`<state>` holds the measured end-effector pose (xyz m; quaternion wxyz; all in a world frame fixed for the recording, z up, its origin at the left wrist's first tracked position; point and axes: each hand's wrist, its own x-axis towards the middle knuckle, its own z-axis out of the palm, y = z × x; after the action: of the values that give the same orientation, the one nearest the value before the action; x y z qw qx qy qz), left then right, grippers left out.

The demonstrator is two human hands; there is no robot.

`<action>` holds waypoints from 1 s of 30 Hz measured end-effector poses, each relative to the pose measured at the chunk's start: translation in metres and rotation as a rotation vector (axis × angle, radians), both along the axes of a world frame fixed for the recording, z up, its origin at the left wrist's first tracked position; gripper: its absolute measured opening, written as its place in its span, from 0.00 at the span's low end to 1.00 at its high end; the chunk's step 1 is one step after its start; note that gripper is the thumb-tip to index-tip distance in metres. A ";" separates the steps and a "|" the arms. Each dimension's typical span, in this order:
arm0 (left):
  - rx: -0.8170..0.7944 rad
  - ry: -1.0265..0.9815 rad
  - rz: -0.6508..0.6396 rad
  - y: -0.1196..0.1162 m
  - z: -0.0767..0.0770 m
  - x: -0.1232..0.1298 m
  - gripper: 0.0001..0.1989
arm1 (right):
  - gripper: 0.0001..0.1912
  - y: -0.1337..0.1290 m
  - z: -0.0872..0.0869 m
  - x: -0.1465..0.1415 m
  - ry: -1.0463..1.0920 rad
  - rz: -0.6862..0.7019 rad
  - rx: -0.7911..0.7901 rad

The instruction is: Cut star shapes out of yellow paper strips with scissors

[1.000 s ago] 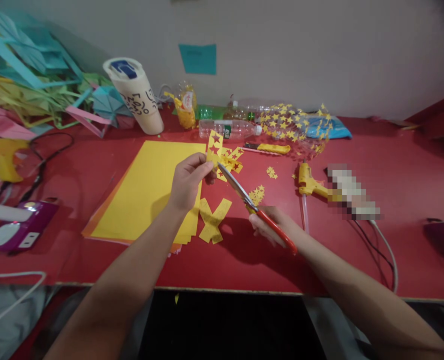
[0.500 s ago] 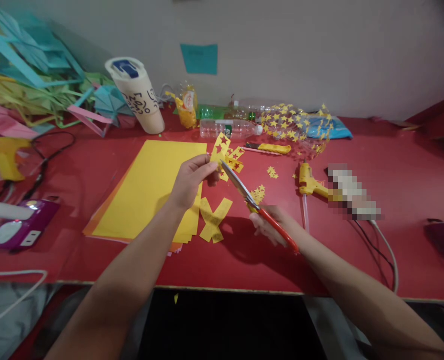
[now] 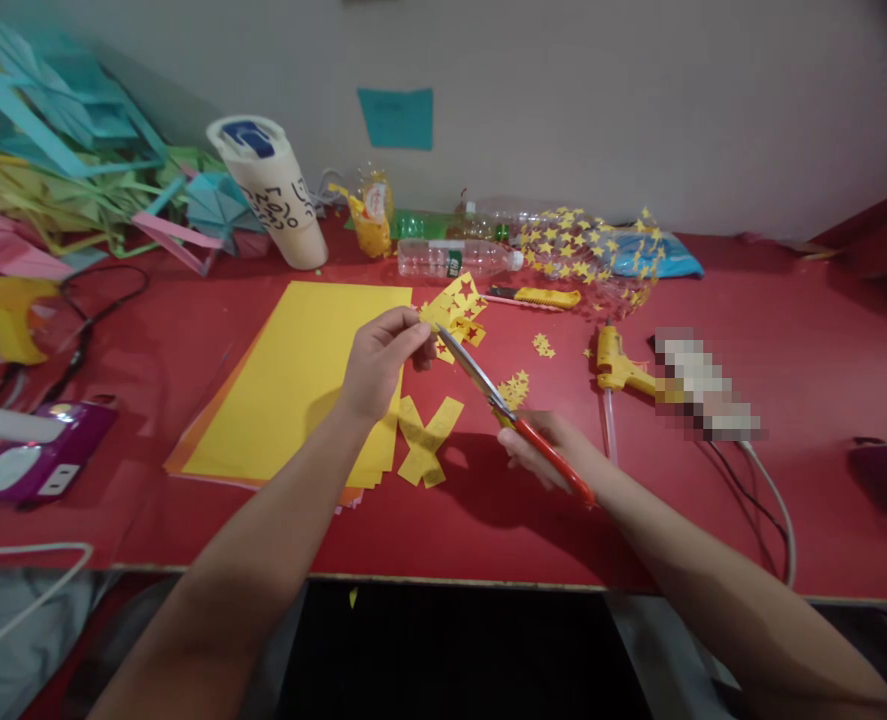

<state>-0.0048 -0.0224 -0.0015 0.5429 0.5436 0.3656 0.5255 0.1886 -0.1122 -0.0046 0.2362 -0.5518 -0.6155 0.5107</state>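
Between thumb and fingers, my left hand (image 3: 384, 358) pinches a yellow paper strip (image 3: 454, 298) with star-shaped holes. My right hand (image 3: 540, 450) is wrapped round the red handles of a pair of scissors (image 3: 480, 375), whose tips meet the strip close to my left fingertips. Other strips with star holes lie behind the blades on the table. Small cut stars (image 3: 514, 390) are heaped beside the scissors, and a smaller pile of stars (image 3: 543, 345) lies farther back. Two crossed yellow strips (image 3: 428, 440) rest on the table below my hands.
Yellow sheets (image 3: 285, 380) are stacked at left. A white tumbler (image 3: 270, 190), a plastic bottle (image 3: 454, 258) and a star-covered clear bottle (image 3: 593, 250) line the back. Right of centre are a yellow cutter (image 3: 540, 297) and a glue gun (image 3: 617, 360). Folded paper shapes (image 3: 75, 110) fill the left.
The punched strip in my left hand has swung over to the right, from upright to slanting. The scissors keep nearly the same place, tips still at the paper.
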 end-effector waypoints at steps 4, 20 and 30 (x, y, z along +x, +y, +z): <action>0.026 0.022 0.018 -0.001 0.000 0.001 0.07 | 0.23 0.000 0.000 0.001 -0.016 0.017 0.002; 0.024 0.034 0.006 -0.001 -0.001 0.000 0.08 | 0.25 0.002 0.002 0.001 0.019 -0.006 -0.093; -0.018 0.030 -0.014 0.001 0.004 -0.004 0.06 | 0.26 0.003 0.004 0.003 -0.018 -0.028 -0.148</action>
<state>-0.0089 -0.0212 0.0025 0.5460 0.5491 0.3743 0.5102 0.1911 -0.1092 -0.0010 0.1965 -0.5809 -0.5703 0.5466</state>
